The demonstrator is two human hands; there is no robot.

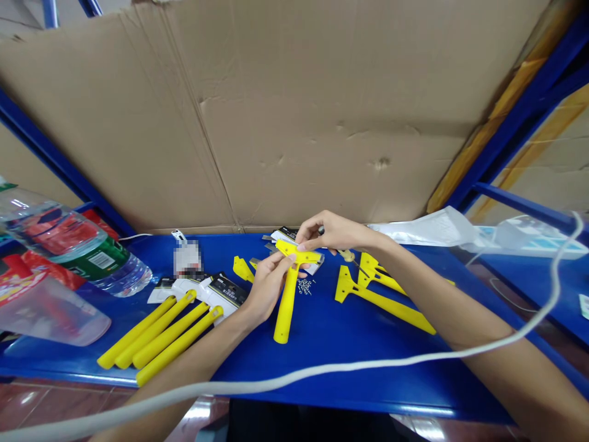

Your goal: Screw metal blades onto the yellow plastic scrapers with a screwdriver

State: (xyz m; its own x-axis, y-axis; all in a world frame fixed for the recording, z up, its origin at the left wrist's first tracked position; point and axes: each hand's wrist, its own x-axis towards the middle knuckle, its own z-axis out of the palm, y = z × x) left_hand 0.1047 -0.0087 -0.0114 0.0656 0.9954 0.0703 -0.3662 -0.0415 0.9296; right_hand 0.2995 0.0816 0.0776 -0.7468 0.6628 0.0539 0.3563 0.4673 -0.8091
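Note:
A yellow T-shaped scraper (286,307) is held upright over the blue table, its wide head at the top. My left hand (267,283) grips it at the neck, thumb on the front. Fingertips of my right hand (330,231) are pinched together against the scraper's head; whatever small thing they hold is hidden. Below that hand lies a pile of small screws (304,286). A screwdriver (346,255) with a pale handle shows just under my right wrist; I cannot tell whether the hand touches it. Yellow scrapers (386,301) lie to the right.
Several yellow handles (170,331) lie in a row at left, beside black-and-white packages (225,288). Loose yellow heads (242,269) sit behind my left hand. A water bottle (101,255) and plastic cup (50,307) stand far left. A white cable (350,367) crosses in front.

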